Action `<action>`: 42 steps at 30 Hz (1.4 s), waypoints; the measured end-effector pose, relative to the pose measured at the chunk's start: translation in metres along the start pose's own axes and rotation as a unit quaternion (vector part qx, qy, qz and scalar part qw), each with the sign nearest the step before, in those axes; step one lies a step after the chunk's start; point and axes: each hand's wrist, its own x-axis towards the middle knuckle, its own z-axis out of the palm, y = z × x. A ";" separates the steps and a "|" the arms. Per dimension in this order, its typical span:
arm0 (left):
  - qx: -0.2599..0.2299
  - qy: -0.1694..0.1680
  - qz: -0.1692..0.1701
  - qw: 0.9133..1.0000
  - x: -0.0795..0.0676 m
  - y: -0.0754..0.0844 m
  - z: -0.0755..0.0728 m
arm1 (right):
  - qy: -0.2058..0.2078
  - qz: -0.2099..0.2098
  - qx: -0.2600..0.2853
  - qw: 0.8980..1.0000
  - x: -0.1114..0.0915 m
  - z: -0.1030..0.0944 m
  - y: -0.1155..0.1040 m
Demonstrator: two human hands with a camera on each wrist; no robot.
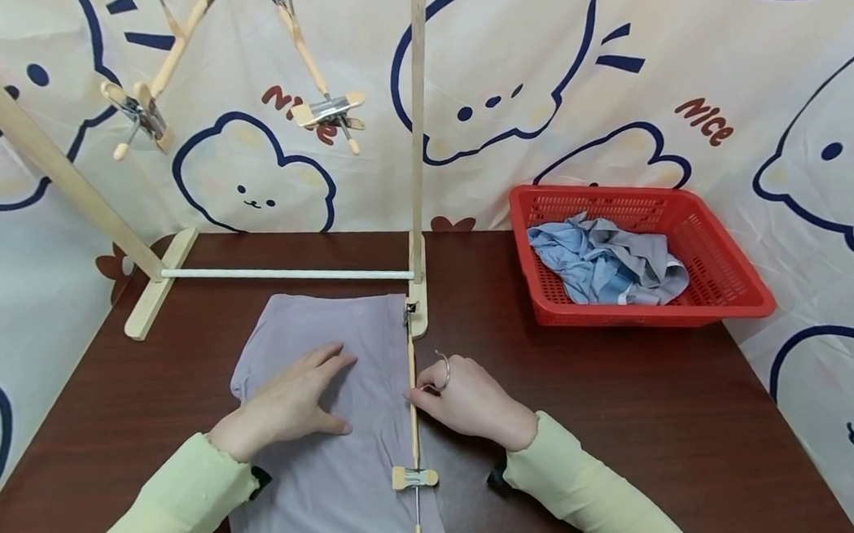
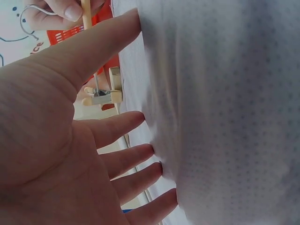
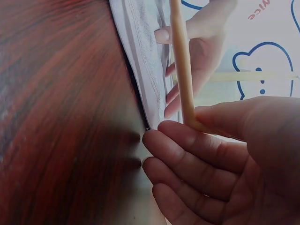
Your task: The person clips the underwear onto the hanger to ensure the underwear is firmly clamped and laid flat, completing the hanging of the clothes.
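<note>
Tabletop (image 1: 546, 359) passage between right hand (image 1: 473, 400) and red basket (image 1: 644, 316); wooden upright (image 1: 417, 95), low white crossbar (image 1: 287, 273) blocking beyond cloth (image 1: 372, 328)

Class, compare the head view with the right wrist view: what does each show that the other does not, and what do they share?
Head view only: the red basket, the crumpled blue and grey clothes inside it, two clip hangers at upper left, and the clip near the lower end of the held hanger.

Right wrist view only: the palm side of the right hand; the head view shows its back.

Both: the pinched hanger rod, the lavender cloth, the left hand, the brown tabletop and the printed backdrop.
</note>
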 end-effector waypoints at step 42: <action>0.052 -0.013 0.132 0.990 -0.002 0.035 0.026 | -0.007 0.042 0.039 0.998 -0.022 -0.012 0.007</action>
